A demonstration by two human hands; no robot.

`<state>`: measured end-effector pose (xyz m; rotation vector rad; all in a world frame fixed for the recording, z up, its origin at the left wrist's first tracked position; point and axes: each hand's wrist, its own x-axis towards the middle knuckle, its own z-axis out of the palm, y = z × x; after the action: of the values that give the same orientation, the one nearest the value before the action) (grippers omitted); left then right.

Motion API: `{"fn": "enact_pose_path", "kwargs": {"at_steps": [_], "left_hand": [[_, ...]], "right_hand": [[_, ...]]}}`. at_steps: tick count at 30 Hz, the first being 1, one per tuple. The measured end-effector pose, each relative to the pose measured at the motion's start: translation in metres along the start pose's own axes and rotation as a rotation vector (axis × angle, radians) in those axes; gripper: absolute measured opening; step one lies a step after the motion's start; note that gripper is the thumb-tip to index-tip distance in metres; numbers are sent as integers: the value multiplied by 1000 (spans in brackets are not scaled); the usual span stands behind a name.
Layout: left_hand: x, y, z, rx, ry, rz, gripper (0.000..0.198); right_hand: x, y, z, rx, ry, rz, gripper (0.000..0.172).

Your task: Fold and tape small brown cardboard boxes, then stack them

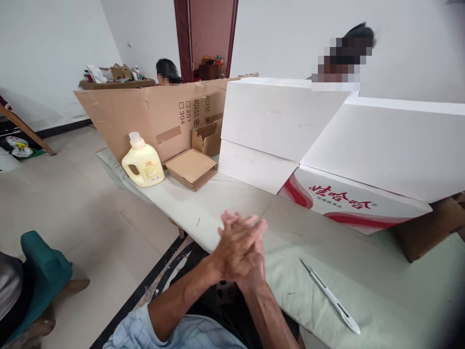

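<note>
My left hand [234,245] and my right hand [257,257] are pressed together over the near edge of the cloth-covered table [189,203]. The left one lies across the other, with the fingers of both crossed and partly overlapping. No object shows between them, though the palms are hidden. To their right a slim white tool [330,294] with a pointed dark end lies on the cloth. Beyond them sits a small flat cardboard box [192,167], with a pale yellow jug [144,162] to its left.
A large brown cardboard sheet [170,116] and tall white boxes [279,121] stand along the table's far side. A red-and-white carton [348,201] is at the right. Two people's heads show behind the boxes. A green chair [45,271] stands at the lower left.
</note>
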<state>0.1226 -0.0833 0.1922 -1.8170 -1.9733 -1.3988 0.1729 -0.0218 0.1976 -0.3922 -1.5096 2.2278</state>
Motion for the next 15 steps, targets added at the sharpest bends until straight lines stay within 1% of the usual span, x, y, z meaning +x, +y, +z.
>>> {"fn": "enact_pose_path", "kwargs": {"at_steps": [2, 3, 5, 6, 7, 9, 10, 11, 12, 13, 14, 15], "left_hand": [[-16, -20, -24, 146, -40, -91, 62], [-28, -30, -38, 236, -65, -179, 57], [-58, -47, -71, 370, -88, -347, 49], [-73, -54, -90, 411, -83, -413, 47], [-87, -60, -111, 459, -64, -486, 46], [-109, -70, -151, 580, 2, -638, 46], [-116, -74, -168, 623, 20, -691, 45], [-119, -78, -179, 655, 29, -731, 43], [-119, -82, -185, 675, 33, -755, 42], [-115, -86, -184, 675, 23, -756, 41], [-110, -89, -177, 660, 4, -739, 41], [-102, -93, -167, 633, -21, -706, 42]], "right_hand": [[-14, 14, 20, 79, -152, 114, 97], [-22, 22, 29, 116, -230, 157, 99], [-36, 36, 38, 112, -356, 194, 103], [-43, 41, 39, 72, -410, 209, 100], [-50, 46, 36, -5, -469, 223, 95], [-61, 52, 25, -260, -624, 228, 83], [-64, 54, 18, -407, -713, 204, 75], [-65, 56, 11, -537, -770, 159, 65], [-62, 58, 6, -632, -769, 96, 57], [-55, 60, 2, -705, -705, 22, 52], [-44, 63, 0, -770, -601, -52, 51], [-29, 67, 0, -837, -476, -116, 53]]}}
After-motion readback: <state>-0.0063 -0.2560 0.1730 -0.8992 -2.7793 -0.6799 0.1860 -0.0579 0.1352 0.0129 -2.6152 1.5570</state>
